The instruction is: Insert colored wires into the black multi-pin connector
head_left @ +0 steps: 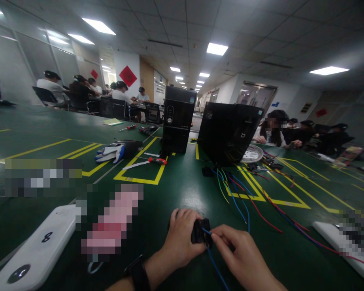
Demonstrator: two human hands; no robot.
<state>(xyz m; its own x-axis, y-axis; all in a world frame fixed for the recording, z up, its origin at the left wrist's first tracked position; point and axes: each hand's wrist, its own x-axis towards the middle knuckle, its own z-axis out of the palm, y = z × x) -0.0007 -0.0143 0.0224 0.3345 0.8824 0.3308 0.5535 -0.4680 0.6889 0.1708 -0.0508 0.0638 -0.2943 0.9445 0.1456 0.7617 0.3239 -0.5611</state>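
Observation:
My left hand point(183, 236), with a black watch point(138, 271) on its wrist, is wrapped round a small black block point(199, 233) near the table's front edge. Just right of it, my right hand point(235, 242) pinches a blue wire point(206, 231) between thumb and forefinger, and the wire's end lies over the block. Another stretch of blue wire point(216, 264) runs from the block's lower side down toward the bottom of the view. The inner details of the block are too small to tell.
Two black computer cases point(176, 121) point(227, 133) stand ahead on the green table point(176, 190). Loose coloured wires point(256, 208) spread at the right. A screwdriver point(157, 161), gloves point(111, 152) and a white device point(39, 246) lie left. A person point(274, 129) sits across at right.

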